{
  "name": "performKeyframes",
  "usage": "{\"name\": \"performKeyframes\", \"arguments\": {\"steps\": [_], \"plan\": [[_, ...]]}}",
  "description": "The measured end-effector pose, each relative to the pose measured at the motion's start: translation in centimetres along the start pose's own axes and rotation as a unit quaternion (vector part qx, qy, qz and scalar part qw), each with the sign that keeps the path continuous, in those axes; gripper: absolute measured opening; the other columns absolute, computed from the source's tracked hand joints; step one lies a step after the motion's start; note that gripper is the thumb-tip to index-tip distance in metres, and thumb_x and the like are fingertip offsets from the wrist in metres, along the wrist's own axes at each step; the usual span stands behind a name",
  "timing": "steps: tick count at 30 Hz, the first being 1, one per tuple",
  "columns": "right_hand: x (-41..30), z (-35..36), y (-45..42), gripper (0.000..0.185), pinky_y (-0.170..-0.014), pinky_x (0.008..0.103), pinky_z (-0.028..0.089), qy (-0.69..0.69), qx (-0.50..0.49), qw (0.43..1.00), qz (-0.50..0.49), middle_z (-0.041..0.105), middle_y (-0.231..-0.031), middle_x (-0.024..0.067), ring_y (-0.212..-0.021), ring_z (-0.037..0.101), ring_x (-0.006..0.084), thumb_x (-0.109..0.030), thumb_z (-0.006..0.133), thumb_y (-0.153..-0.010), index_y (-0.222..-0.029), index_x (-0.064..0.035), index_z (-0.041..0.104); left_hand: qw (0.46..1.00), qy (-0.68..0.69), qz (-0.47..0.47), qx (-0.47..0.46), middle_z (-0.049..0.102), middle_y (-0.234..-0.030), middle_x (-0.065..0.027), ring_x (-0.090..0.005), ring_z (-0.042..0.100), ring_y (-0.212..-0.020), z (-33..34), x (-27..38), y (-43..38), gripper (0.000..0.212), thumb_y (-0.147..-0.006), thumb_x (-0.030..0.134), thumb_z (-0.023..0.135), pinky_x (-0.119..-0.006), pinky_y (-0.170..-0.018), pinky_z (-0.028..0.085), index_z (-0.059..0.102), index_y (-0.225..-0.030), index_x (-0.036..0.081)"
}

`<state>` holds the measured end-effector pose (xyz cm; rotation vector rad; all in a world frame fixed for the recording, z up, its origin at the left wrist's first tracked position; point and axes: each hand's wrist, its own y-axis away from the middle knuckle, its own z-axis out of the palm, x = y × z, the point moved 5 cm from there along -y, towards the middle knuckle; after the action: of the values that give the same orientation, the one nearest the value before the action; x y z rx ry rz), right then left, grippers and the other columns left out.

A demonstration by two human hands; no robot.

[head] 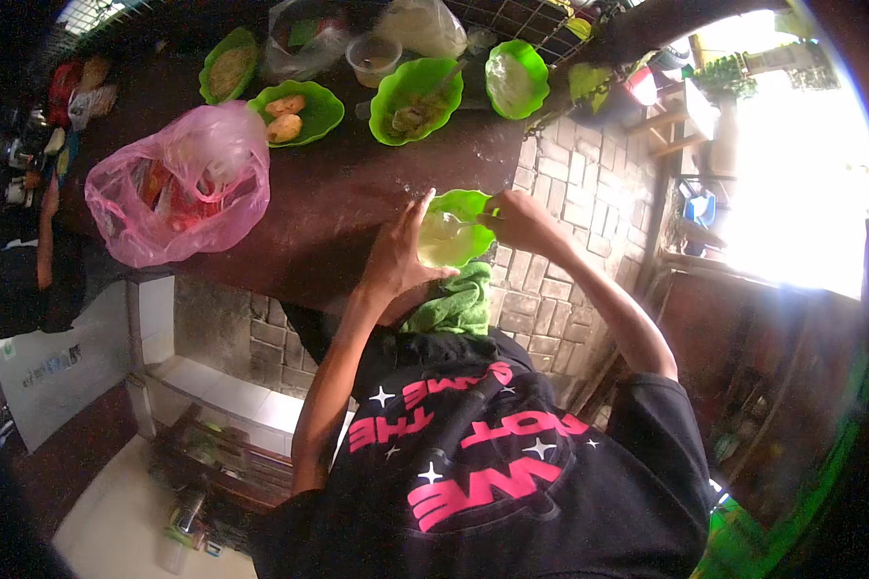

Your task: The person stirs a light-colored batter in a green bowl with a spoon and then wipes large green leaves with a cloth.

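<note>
A green bowl with a scalloped rim (479,197) stands at the table's edge, holding a pale, creamy mixture (443,244). My left hand (398,253) is curved round the bowl's near side, thumb and fingers on its rim. A metal spoon (466,224) is pinched in my right hand (515,221) over the bowl's other side, its head in the mixture. Beyond them, a green bowl (452,76) holds a brownish mixture and a utensil. To its right is a green bowl of white powder (514,81). Two browned food pieces (285,119) lie in a green leaf-shaped dish (324,116).
On the dark table (318,217) lies a pink plastic bag (239,195) with red packets. A green dish of crumbs (229,71), a clear plastic tub (374,59) and plastic bags stand farther back. A green cloth (452,307) hangs by my waist.
</note>
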<state>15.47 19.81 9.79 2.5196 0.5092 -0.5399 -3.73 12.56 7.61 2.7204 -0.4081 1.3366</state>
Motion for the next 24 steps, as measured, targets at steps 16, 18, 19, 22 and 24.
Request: {"name": "performKeyframes", "arguments": {"steps": [16,18,19,22,24], "plan": [[-0.8,0.7,3.0,0.010,-0.051,0.0457,0.047,0.117,0.075,0.977,-0.161,0.058,-0.059,0.0145,-0.055,0.062,0.0321,-0.009,0.058,-0.086,-0.093,-0.0045,0.061,1.000,-0.011,0.017,-0.020,0.047,-0.144,-0.0243,-0.0405,0.050,-0.131,-0.5,0.3,-0.2,0.119,-0.057,0.040,0.093,-0.047,-0.108,0.045,0.029,-0.152,0.005],[1.0,-0.2,4.1,0.014,-0.052,0.0464,0.046,0.100,0.091,0.982,-0.133,0.056,-0.058,0.0138,-0.054,0.061,0.0317,-0.006,0.058,-0.084,-0.098,-0.0046,0.062,1.000,-0.009,0.014,-0.022,0.046,-0.145,-0.0240,-0.0404,0.050,-0.131,-0.4,0.4,-0.2,0.119,-0.057,0.041,0.093,-0.047,-0.108,0.045,0.029,-0.152,0.005],[1.4,0.2,3.7,0.016,-0.052,0.0456,0.046,0.117,0.088,0.979,-0.141,0.057,-0.060,0.0137,-0.054,0.061,0.0316,-0.007,0.058,-0.084,-0.100,-0.0047,0.061,1.000,-0.006,0.009,-0.021,0.046,-0.146,-0.0238,-0.0402,0.049,-0.132,-0.4,0.4,-0.3,0.119,-0.058,0.042,0.093,-0.047,-0.108,0.045,0.030,-0.152,0.005],[0.5,2.7,2.3,0.023,-0.051,0.0438,0.048,0.108,0.111,0.971,-0.182,0.060,-0.066,0.0131,-0.056,0.062,0.0302,-0.008,0.058,-0.087,-0.109,-0.0048,0.061,0.999,0.025,0.014,-0.022,0.045,-0.147,-0.0233,-0.0401,0.049,-0.132,-0.2,0.0,-0.3,0.119,-0.058,0.043,0.093,-0.047,-0.109,0.045,0.030,-0.152,0.005],[-0.9,3.9,2.3,0.040,-0.049,0.0372,0.047,0.131,0.098,0.956,-0.243,0.059,-0.077,0.0097,-0.057,0.057,0.0229,-0.004,0.056,-0.091,-0.130,-0.0038,0.058,0.999,0.014,0.019,-0.031,0.045,-0.147,-0.0230,-0.0398,0.050,-0.132,-0.1,-0.1,-0.5,0.119,-0.057,0.045,0.092,-0.046,-0.109,0.045,0.030,-0.152,0.005]]}}
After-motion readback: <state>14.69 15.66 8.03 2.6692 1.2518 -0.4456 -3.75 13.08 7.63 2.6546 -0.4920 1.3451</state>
